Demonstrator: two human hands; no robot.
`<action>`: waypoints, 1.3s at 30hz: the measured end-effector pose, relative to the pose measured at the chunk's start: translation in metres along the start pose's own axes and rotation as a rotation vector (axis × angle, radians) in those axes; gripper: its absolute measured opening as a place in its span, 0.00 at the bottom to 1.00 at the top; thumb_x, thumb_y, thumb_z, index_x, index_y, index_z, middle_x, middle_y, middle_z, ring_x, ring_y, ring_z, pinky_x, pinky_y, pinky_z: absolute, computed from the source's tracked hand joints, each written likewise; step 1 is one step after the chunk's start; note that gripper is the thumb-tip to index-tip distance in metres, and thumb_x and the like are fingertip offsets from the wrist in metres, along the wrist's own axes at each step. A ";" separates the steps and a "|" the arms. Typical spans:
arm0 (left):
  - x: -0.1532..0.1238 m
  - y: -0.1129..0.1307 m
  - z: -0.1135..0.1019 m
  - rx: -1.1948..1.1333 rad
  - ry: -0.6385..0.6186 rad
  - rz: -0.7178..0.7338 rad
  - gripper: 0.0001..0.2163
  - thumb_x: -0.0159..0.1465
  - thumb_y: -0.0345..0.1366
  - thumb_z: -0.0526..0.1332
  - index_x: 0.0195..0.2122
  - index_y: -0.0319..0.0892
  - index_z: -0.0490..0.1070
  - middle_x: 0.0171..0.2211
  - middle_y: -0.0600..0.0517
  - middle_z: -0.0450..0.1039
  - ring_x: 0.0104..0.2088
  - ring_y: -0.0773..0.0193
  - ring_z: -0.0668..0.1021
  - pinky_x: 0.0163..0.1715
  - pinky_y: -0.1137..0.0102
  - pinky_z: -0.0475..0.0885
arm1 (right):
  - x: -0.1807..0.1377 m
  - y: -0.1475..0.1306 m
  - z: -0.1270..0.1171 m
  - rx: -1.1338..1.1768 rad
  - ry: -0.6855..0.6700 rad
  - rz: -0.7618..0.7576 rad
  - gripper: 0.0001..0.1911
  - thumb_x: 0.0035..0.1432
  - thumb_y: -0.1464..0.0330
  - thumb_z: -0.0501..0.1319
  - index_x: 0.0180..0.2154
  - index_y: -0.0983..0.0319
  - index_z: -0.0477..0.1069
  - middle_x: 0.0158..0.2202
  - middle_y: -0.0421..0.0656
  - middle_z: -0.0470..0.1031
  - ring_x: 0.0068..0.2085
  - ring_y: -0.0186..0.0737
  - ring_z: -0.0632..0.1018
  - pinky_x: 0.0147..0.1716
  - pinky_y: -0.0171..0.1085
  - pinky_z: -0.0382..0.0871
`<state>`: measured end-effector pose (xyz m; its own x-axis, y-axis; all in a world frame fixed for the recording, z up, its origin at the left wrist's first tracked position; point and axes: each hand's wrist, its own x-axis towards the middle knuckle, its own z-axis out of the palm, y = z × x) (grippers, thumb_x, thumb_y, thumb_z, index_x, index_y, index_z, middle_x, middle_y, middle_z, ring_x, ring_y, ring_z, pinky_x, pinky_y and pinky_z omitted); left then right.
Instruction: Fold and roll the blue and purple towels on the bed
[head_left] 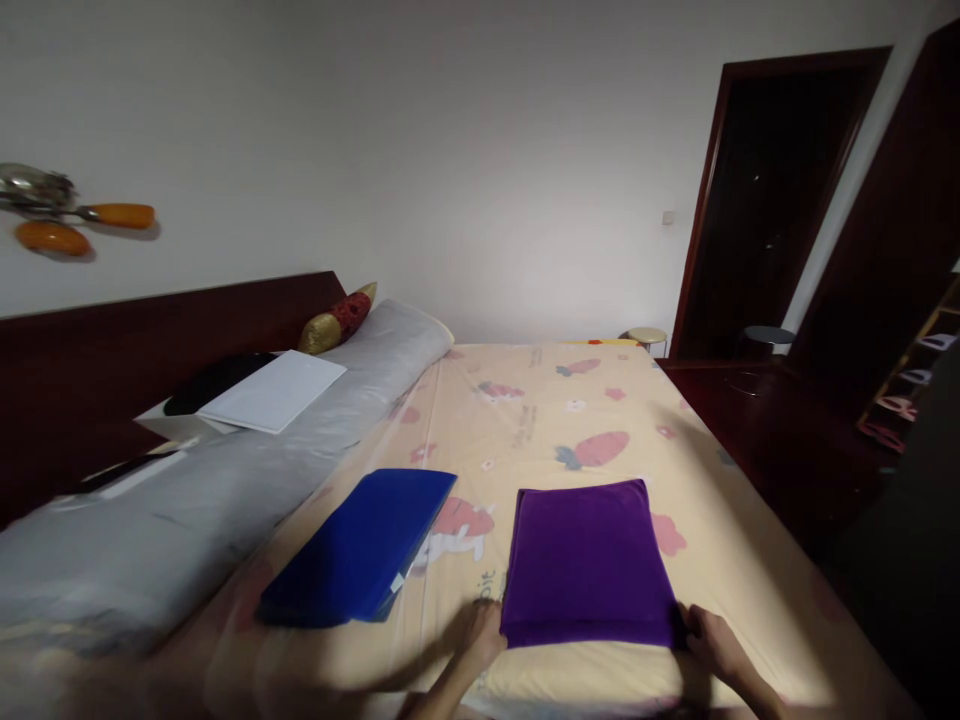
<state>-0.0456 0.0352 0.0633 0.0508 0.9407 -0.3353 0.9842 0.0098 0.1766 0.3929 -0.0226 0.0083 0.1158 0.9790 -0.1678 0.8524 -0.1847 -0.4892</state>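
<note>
A purple folded cloth [589,565] lies flat on the bed, squared into a neat rectangle. My left hand [486,635] is closed at its near left corner, the fingers curled in on the edge. At the near right corner my right hand [711,640] pinches the cloth's edge in the same way. Left of the cloth lies a blue folder [360,550], set at a slant, with a small white tab on its right edge. It is apart from both hands.
The bed's yellow sheet [525,440] has a carrot print. A grey bolster [247,480] runs along the dark headboard [150,330], with a white board [274,390] on it and a red and gold cushion [341,318] behind. Stools [769,335] stand beyond the bed's far right side.
</note>
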 end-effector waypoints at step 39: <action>-0.043 0.071 0.048 0.095 -0.119 0.847 0.42 0.56 0.31 0.55 0.68 0.50 0.32 0.69 0.55 0.35 0.68 0.56 0.47 0.66 0.52 0.48 | -0.005 -0.028 -0.016 -0.155 0.103 -0.066 0.16 0.53 0.75 0.51 0.42 0.60 0.70 0.38 0.47 0.76 0.40 0.44 0.76 0.40 0.37 0.64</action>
<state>0.0298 -0.0208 0.0456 0.7870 0.5760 -0.2209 0.6159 -0.7131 0.3349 0.3768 -0.0209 0.0368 0.1022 0.9936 -0.0478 0.9271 -0.1126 -0.3575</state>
